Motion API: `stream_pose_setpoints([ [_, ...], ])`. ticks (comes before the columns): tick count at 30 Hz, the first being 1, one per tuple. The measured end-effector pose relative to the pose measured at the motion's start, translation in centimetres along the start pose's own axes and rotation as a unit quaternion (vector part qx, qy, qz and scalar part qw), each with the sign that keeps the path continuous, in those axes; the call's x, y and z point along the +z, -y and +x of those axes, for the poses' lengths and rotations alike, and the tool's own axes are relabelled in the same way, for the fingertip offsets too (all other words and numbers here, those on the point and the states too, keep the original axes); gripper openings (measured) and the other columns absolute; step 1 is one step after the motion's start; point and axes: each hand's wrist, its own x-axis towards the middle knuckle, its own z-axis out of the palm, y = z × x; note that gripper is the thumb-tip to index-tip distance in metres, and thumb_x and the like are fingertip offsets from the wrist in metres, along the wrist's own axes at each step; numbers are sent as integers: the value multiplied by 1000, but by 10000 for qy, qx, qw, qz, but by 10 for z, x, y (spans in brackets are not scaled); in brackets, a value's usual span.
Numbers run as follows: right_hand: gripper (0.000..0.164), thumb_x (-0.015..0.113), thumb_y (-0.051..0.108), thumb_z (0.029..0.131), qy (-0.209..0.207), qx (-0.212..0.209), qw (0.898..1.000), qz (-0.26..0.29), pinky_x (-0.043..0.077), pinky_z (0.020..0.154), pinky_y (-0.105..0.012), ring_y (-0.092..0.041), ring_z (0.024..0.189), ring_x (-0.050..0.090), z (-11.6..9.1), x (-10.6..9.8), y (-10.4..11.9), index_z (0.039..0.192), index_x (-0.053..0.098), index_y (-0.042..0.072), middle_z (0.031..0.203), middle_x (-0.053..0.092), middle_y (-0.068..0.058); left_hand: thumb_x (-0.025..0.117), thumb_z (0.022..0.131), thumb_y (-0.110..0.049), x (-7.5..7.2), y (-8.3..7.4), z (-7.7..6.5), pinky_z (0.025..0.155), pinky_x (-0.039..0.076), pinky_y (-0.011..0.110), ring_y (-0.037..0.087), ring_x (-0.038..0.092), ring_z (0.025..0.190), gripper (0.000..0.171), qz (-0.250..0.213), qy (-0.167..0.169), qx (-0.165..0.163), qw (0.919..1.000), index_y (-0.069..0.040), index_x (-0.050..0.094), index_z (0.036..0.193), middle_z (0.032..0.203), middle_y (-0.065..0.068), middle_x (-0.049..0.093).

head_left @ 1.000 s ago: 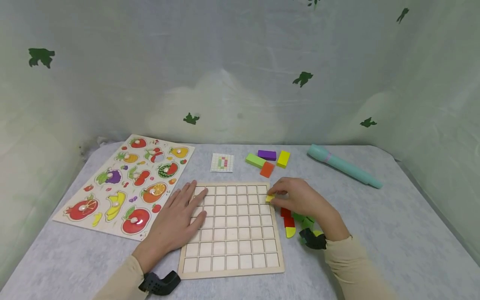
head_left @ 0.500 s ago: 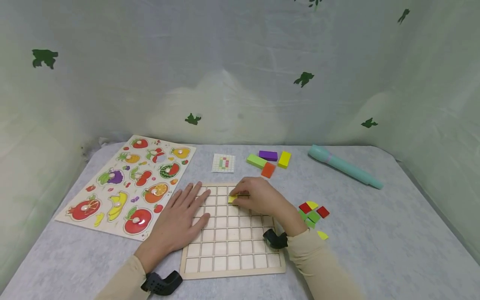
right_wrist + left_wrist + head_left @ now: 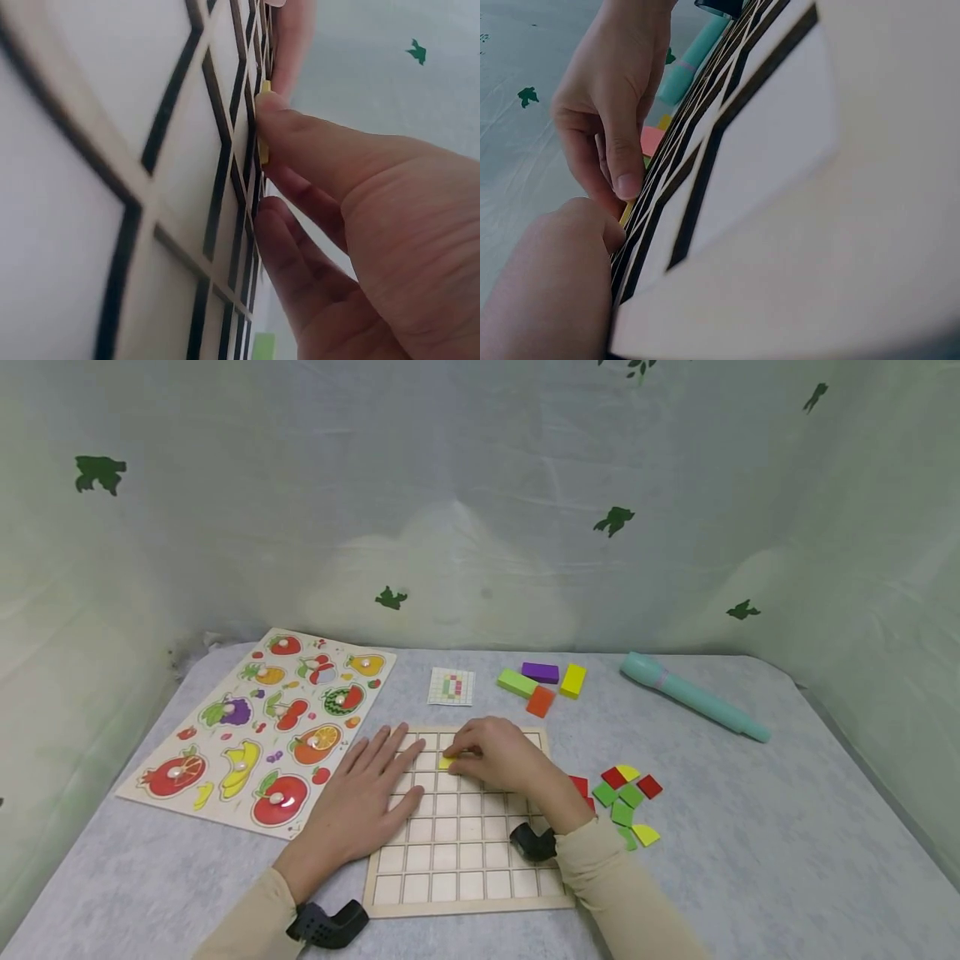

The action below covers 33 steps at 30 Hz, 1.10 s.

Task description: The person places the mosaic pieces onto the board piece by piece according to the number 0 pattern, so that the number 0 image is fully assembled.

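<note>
A wooden grid board (image 3: pixel 446 857) with square cells lies on the table in the head view. My left hand (image 3: pixel 367 797) rests flat along its left edge, fingers spread. Over the upper part of the board, my right hand (image 3: pixel 501 758) pinches a small yellow tile (image 3: pixel 446 762) between thumb and fingers. Seen from the right wrist, the yellow tile (image 3: pixel 264 150) is right at the grid lines, its face partly hidden by the thumb. Beside the right wrist lie loose green tiles (image 3: pixel 622 812), red tiles (image 3: pixel 650 787) and yellow quarter-round tiles (image 3: pixel 645 835).
A fruit puzzle board (image 3: pixel 255 735) lies at the left. Behind the grid are a small pattern card (image 3: pixel 452 687) and purple (image 3: pixel 540 672), light green (image 3: pixel 517 682), orange (image 3: pixel 540 701) and yellow blocks (image 3: pixel 573 681). A teal tube-shaped object (image 3: pixel 693 697) lies at the back right.
My right hand has carried the yellow tile leftward from the board's right edge to a cell nearer my left hand, uncovering the loose tiles. The left hand stays on the board.
</note>
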Motion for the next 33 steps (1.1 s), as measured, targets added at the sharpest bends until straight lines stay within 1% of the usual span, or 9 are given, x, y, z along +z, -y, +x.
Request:
stream_pose_setpoints([
  [3,21,78,21,94,11,42,10000,49,56,93,-31,-15,103,68,-2,0,0,113,82,16,110,76,2,52,102,-48,0,-1,0,129,14,53,33,20,159,67,-6,19,-7,10000,-18,39,161,171,10,24],
  [5,23,77,20,94,25,13,10000,61,56,93,-32,-15,105,68,-4,-1,1,117,80,16,112,76,1,52,102,-48,0,0,0,129,14,53,33,20,159,67,0,29,-19,10000,-18,39,161,171,10,24],
  [9,31,76,20,95,-6,-113,9999,-95,56,95,-33,-17,109,67,-9,-5,2,125,77,17,117,76,1,53,102,-47,1,0,-1,129,13,53,33,20,159,68,8,48,-62,10000,-18,39,161,171,10,24],
  [11,33,77,21,94,-63,-89,9998,-141,56,96,-33,-17,111,67,-14,-9,3,127,76,18,119,76,2,53,102,-47,1,1,-2,129,13,53,33,20,159,68,15,47,-81,10000,-18,39,161,171,10,24],
  [13,33,77,22,94,-122,-14,9998,-140,56,96,-34,-16,112,66,-21,-13,2,127,76,18,120,76,3,53,102,-47,1,1,-2,129,13,53,34,20,158,67,11,35,-73,10000,-18,39,161,171,10,24],
  [19,30,80,24,92,-255,343,9990,151,56,97,-37,-16,112,67,-47,-27,-3,121,78,18,117,76,3,54,101,-45,1,1,-3,129,14,54,34,22,158,67,-23,-75,-17,10000,-16,41,160,170,11,26],
  [24,32,82,24,90,-443,457,9979,137,56,99,-42,-18,115,67,-70,-36,-11,121,78,17,118,76,5,55,100,-44,0,1,-3,128,15,54,35,24,157,66,-67,-167,40,9998,-15,42,159,170,12,28],
  [29,32,82,23,89,-488,639,9967,137,56,98,-44,-19,114,66,-87,-46,-26,121,78,17,119,75,6,53,101,-45,1,1,-2,129,14,53,34,21,158,66,-70,-61,22,10000,-17,41,160,171,11,26],
  [33,32,82,22,90,-471,705,9963,157,57,97,-45,-20,113,67,-99,-56,-41,121,78,17,119,75,6,53,101,-46,1,0,0,129,13,52,33,21,158,67,-74,-32,29,10000,-17,40,160,171,10,25],
])
